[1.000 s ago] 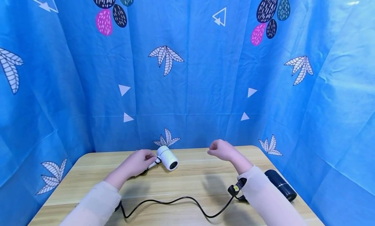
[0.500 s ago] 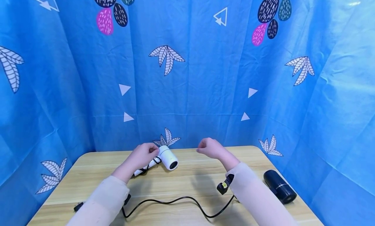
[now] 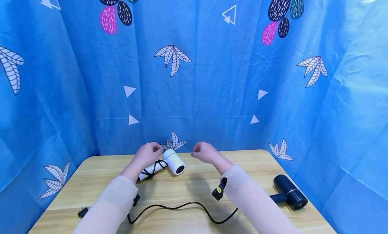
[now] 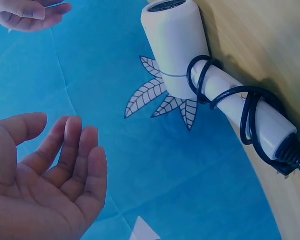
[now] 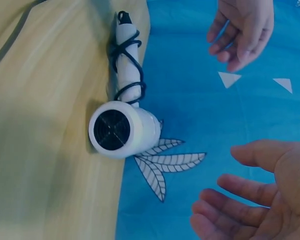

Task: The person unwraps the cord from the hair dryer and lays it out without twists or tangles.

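A white hair dryer [image 3: 174,162] lies near the far edge of the table, its black cord [image 4: 249,107] wound round the handle in the left wrist view. Above the handle hovers my left hand [image 3: 147,154], holding nothing; its fingers are loosely bent in the left wrist view, apart from the dryer. My right hand [image 3: 206,153] is raised to the right of the dryer, palm bare and fingers relaxed in the right wrist view. At the table's right lies a black hair dryer [image 3: 290,192], its handle partly hidden behind my right sleeve.
A loose black cord [image 3: 182,205] curves across the front of the wooden table [image 3: 169,190]. A small black plug [image 3: 83,212] lies at the left, beside my left sleeve. Blue patterned curtain [image 3: 194,75] encloses the back and sides.
My right hand has moved left, toward the white hair dryer. My left hand has risen slightly, uncovering the dryer's handle. More of the black hair dryer shows now.
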Action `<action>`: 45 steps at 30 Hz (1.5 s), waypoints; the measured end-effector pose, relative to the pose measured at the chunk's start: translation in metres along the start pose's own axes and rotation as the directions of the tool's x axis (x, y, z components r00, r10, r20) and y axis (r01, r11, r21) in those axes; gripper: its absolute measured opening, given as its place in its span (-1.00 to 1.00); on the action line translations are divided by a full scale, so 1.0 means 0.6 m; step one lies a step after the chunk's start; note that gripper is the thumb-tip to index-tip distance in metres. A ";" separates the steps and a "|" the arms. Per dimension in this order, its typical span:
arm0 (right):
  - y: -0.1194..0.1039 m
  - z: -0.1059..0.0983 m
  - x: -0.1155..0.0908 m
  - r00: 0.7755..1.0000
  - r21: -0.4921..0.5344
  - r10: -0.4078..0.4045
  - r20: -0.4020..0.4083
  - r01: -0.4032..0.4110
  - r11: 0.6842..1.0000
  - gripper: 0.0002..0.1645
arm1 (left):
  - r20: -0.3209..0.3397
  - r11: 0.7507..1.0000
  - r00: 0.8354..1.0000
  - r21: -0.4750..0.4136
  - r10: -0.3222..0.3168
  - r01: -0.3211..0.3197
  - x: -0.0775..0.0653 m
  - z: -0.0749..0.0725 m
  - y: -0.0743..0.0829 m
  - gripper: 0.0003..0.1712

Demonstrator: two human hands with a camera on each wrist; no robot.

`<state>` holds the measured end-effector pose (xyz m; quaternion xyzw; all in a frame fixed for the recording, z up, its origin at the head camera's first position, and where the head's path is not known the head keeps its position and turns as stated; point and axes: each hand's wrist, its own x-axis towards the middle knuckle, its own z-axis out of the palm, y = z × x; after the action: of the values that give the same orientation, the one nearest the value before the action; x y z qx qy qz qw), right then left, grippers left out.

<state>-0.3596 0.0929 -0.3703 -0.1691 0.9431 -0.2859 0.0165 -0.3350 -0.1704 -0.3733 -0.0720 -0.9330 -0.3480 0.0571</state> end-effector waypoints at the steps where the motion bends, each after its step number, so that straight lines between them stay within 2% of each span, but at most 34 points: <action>1: -0.002 0.004 0.003 1.000 0.003 0.001 0.001 -0.001 1.000 -0.73 | 0.000 1.000 1.000 -0.002 -0.005 0.005 0.002 -0.002 -0.001 -0.71; 8: -0.012 0.035 0.019 1.000 0.014 0.019 0.010 -0.019 1.000 -0.67 | -0.002 0.998 0.998 -0.014 -0.056 0.056 0.010 -0.005 -0.016 -0.69; 18: -0.022 0.071 0.037 0.999 0.043 0.051 -0.013 -0.050 0.998 -0.61 | -0.002 0.997 0.997 0.040 -0.073 0.073 0.026 -0.014 -0.040 -0.67; 27: -0.025 0.100 0.052 0.999 0.056 0.041 -0.033 -0.039 0.998 -0.59 | 0.000 0.994 0.995 0.038 -0.104 0.104 0.028 -0.018 -0.053 -0.64; 34: -0.032 0.126 0.055 0.996 0.057 0.022 -0.082 -0.017 0.998 -0.58 | 0.010 0.987 0.988 0.034 -0.155 0.154 0.024 -0.011 -0.067 -0.60; 45: -0.029 0.151 0.060 0.992 0.038 0.040 -0.123 -0.036 0.999 -0.54 | 0.029 0.979 0.980 0.072 -0.195 0.193 0.024 0.011 -0.102 -0.55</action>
<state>-0.3769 0.0191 -0.4344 -0.1328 0.9400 -0.3125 -0.0335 -0.3604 -0.2104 -0.4152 0.0150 -0.9478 -0.3183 0.0086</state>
